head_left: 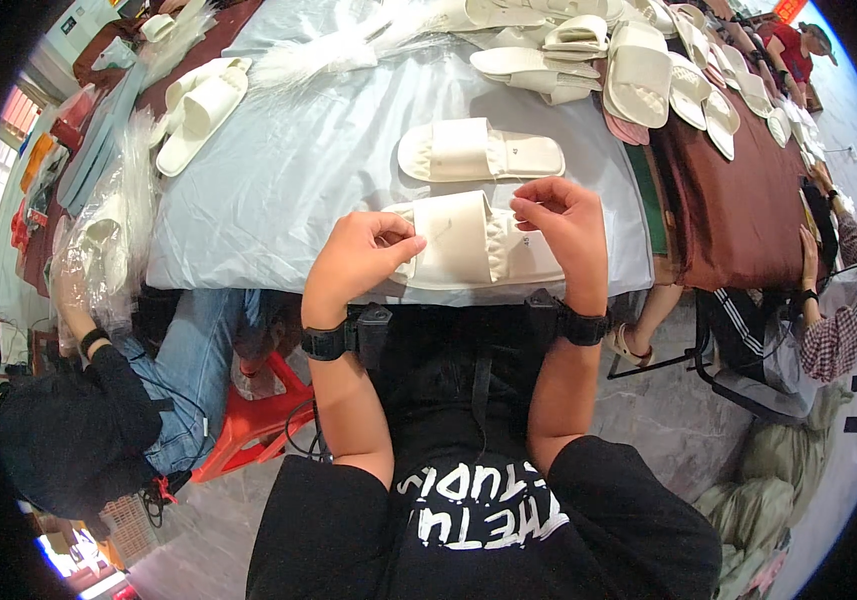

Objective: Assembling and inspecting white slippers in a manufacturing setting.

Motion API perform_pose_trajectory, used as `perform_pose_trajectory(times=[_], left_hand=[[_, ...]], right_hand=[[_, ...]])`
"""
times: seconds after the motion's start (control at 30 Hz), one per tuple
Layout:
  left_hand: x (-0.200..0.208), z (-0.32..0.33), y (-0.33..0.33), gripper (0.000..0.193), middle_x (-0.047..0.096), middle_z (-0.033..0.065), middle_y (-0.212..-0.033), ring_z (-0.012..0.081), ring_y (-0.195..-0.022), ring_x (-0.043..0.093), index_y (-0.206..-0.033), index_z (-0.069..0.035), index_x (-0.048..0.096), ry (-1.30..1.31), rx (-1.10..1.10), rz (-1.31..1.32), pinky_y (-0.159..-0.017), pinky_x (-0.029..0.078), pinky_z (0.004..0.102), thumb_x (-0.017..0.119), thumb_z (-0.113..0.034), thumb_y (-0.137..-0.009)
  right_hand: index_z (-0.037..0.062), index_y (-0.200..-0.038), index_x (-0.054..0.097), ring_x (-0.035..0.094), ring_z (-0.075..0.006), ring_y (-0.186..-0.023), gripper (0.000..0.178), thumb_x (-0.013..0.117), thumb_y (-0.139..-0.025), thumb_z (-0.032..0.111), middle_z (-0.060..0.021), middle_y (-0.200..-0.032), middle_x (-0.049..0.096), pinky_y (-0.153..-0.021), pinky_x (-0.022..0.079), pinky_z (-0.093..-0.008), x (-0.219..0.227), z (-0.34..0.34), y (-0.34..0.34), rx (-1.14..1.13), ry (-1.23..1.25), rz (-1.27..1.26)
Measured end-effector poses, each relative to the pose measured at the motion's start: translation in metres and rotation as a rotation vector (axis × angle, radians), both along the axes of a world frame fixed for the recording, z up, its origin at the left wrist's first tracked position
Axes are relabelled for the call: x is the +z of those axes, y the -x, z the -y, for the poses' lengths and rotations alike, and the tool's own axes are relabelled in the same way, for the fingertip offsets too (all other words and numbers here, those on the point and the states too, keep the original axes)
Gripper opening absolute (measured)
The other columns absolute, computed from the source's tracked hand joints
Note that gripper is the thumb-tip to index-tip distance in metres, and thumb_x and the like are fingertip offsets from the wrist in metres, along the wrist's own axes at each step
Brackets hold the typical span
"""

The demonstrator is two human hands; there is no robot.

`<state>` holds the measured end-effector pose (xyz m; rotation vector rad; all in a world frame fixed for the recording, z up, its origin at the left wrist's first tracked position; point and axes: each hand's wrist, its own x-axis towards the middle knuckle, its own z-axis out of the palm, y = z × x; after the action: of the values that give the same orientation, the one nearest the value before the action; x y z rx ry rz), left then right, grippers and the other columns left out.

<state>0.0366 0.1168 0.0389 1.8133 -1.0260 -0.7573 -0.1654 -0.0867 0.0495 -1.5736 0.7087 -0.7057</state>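
Note:
Two cream slippers lie one beyond the other on the cloth in front of me, soles down, toes to the left. Over the toe end of the nearer slipper (pixel 453 240) hovers my left hand (pixel 360 258), its fingers curled and the thumb reaching toward the wide strap. My right hand (pixel 568 232) is above the heel end, thumb and forefinger drawn close in a pinch. Anything held in either pinch is too small to make out. A thin dark curved line shows on the near strap. The farther slipper (pixel 483 150) lies untouched.
Pale grey cloth (pixel 288 210) covers the table. Cream slippers (pixel 638 70) are heaped at the back right, and another pair (pixel 203 110) lies at the left. Clear plastic bags (pixel 328 50) lie at the back. Co-workers sit on both sides, one beside a red stool (pixel 258 425).

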Motion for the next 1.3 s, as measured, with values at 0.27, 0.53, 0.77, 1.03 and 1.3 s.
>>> perform_pose_trajectory(times=[0.27, 0.53, 0.77, 1.03, 1.3], left_hand=[[0.002, 0.0, 0.0, 0.024, 0.076, 0.0068, -0.079, 0.0101, -0.072, 0.067, -0.098, 0.006, 0.079, 0.006, 0.009, -0.009, -0.069, 0.054, 0.0292, 0.083, -0.017, -0.09], [-0.012, 0.008, -0.002, 0.024, 0.077, 0.0035, -0.091, 0.0081, -0.082, 0.068, -0.106, 0.006, 0.079, 0.044, 0.035, -0.068, -0.075, 0.055, 0.0262, 0.083, -0.015, -0.095], [-0.036, 0.035, 0.009, 0.027, 0.078, 0.006, -0.093, 0.0084, -0.082, 0.068, -0.109, 0.008, 0.078, 0.249, 0.203, -0.268, -0.075, 0.054, 0.0248, 0.081, -0.015, -0.096], [-0.035, 0.053, 0.024, 0.027, 0.079, 0.006, -0.095, 0.009, -0.083, 0.069, -0.113, 0.007, 0.079, 0.26, 0.27, -0.205, -0.077, 0.053, 0.0239, 0.08, -0.016, -0.098], [-0.014, 0.025, 0.012, 0.025, 0.079, 0.0041, -0.092, 0.0076, -0.078, 0.065, -0.113, 0.003, 0.082, 0.177, 0.148, -0.054, -0.073, 0.052, 0.0252, 0.08, -0.015, -0.095]], right_hand=[[-0.0064, -0.099, 0.078, 0.075, -0.0138, -0.079, 0.012, 0.079, -0.09, 0.002, -0.0087, -0.087, 0.078, -0.07, 0.062, -0.0286, 0.001, -0.001, -0.006, -0.075, 0.156, -0.101], [-0.0062, -0.101, 0.075, 0.076, -0.016, -0.082, 0.013, 0.08, -0.093, 0.003, -0.0099, -0.092, 0.078, -0.071, 0.065, -0.0296, -0.003, -0.002, -0.008, 0.058, -0.093, 0.101], [-0.0042, -0.11, 0.07, 0.076, -0.0154, -0.087, 0.017, 0.077, -0.096, 0.003, -0.0088, -0.099, 0.077, -0.075, 0.065, -0.0302, -0.009, -0.004, -0.017, 0.119, -0.203, 0.161], [-0.0033, -0.13, 0.061, 0.072, -0.0156, -0.103, 0.042, 0.081, -0.094, 0.005, -0.0136, -0.115, 0.076, -0.089, 0.058, -0.0286, -0.013, -0.01, -0.026, 0.157, -0.276, 0.187], [-0.0037, -0.143, 0.051, 0.071, -0.0177, -0.107, 0.056, 0.076, -0.093, -0.003, -0.0157, -0.124, 0.072, -0.093, 0.058, -0.0301, -0.016, -0.011, -0.028, 0.19, -0.314, 0.282]])
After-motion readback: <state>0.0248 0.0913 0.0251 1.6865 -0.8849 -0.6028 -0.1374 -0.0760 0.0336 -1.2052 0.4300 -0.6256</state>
